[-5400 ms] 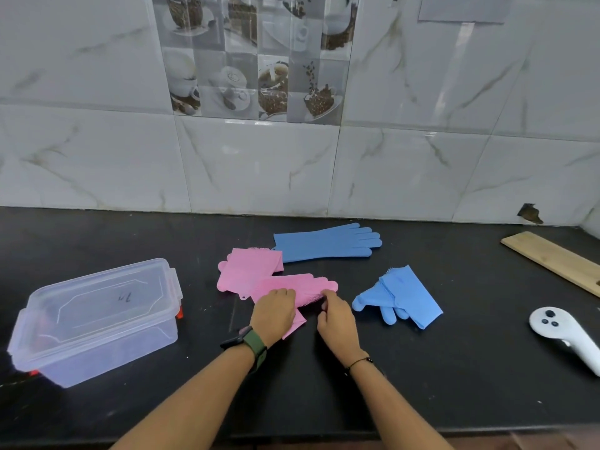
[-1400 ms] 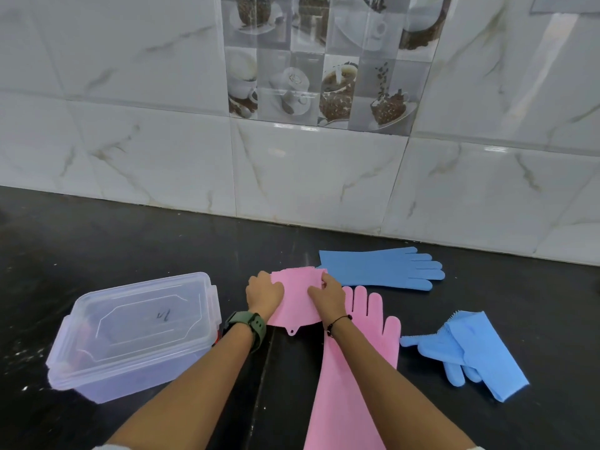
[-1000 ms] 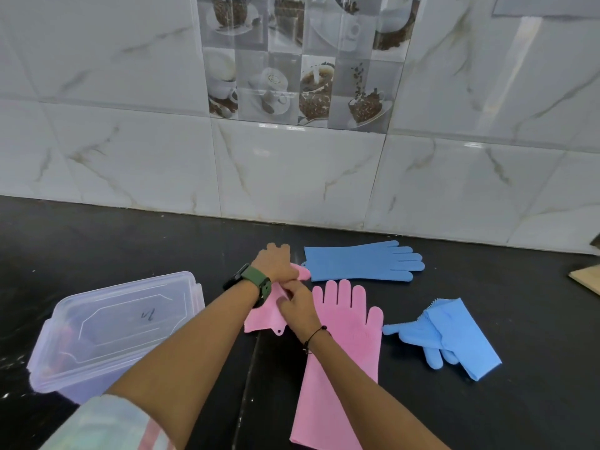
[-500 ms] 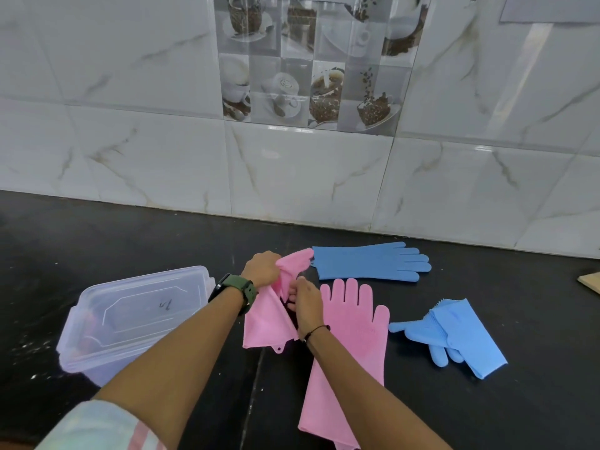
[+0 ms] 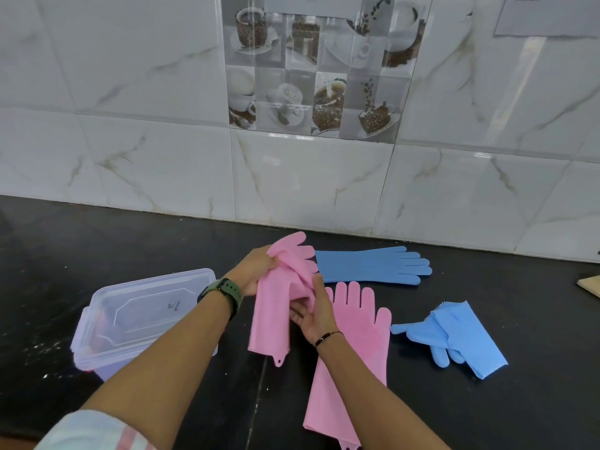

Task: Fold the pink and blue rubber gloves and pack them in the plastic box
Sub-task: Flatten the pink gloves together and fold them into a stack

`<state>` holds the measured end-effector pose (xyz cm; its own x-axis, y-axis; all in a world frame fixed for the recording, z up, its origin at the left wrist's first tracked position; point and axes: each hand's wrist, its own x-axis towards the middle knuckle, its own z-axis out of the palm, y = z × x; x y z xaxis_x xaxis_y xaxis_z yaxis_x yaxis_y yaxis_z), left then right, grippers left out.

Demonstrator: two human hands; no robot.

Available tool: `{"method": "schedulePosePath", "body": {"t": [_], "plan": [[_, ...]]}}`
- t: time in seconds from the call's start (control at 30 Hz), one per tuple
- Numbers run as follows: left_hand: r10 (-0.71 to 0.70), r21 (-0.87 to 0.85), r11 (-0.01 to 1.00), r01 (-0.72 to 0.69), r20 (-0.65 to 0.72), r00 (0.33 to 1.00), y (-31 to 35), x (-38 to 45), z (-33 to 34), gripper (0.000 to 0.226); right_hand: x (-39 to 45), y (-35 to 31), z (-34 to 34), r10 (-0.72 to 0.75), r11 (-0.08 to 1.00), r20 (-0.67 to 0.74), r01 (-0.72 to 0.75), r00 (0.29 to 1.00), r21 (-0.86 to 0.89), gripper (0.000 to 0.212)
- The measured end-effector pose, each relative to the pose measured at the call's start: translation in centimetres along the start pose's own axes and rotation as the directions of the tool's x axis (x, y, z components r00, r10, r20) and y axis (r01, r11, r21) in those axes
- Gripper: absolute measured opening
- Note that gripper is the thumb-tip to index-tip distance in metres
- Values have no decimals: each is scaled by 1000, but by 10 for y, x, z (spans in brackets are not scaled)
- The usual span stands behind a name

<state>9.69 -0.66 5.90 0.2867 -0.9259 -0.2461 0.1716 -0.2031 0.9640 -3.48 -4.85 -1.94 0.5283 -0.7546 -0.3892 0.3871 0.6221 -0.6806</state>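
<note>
My left hand [image 5: 256,271] and my right hand [image 5: 313,311] both grip one pink glove [image 5: 276,300], lifted off the black counter with its cuff hanging down and its fingers pointing up. A second pink glove [image 5: 354,349] lies flat and unfolded under my right forearm. One blue glove [image 5: 370,266] lies stretched out near the wall. Another blue glove [image 5: 454,339] lies folded to the right. The clear plastic box [image 5: 143,316] stands at the left with its lid on.
The black counter [image 5: 130,241] meets a white marble-tiled wall [image 5: 308,180] at the back. The corner of a wooden board [image 5: 589,285] shows at the right edge. A green-strapped watch sits on my left wrist.
The folded pink glove has been picked up off the counter and opened out between both hands, with its fingers now sticking up. The other pink glove lies unfolded flat.
</note>
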Motion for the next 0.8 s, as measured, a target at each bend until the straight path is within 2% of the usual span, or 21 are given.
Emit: {"method": "schedulePosePath", "body": {"t": [0.13, 0.23, 0.3, 0.5, 0.6, 0.63, 0.7, 0.8], "plan": [[-15, -177, 984, 18, 19, 1000, -11, 3, 12, 49, -4, -22, -16, -202, 978, 32, 200, 979, 53, 42], [-13, -304, 952, 31, 62, 998, -20, 6, 32, 53, -10, -38, -28, -264, 964, 112, 261, 958, 43, 35], [-4, -348, 937, 37, 96, 995, -25, 8, 48, 55, -14, -48, -37, -299, 954, 121, 295, 947, 53, 38], [-44, -420, 901, 110, 164, 985, -38, 10, 89, 44, -30, -82, -65, -393, 902, -80, 368, 916, -224, 51], [-88, -417, 896, 151, 165, 982, -48, 11, 106, 44, -35, -92, -79, -331, 904, -185, 255, 925, -343, 52], [-113, -384, 909, 162, 147, 983, -54, 11, 110, 47, -38, -91, -83, -275, 902, -243, 162, 930, -400, 46], [-199, -294, 932, 214, 78, 977, -69, 10, 115, 50, -45, -87, -89, -169, 861, -351, -36, 921, -508, 22], [-295, -191, 938, 289, -3, 956, -85, 13, 113, 44, -45, -80, -94, -153, 840, -410, -101, 899, -533, 14]]}}
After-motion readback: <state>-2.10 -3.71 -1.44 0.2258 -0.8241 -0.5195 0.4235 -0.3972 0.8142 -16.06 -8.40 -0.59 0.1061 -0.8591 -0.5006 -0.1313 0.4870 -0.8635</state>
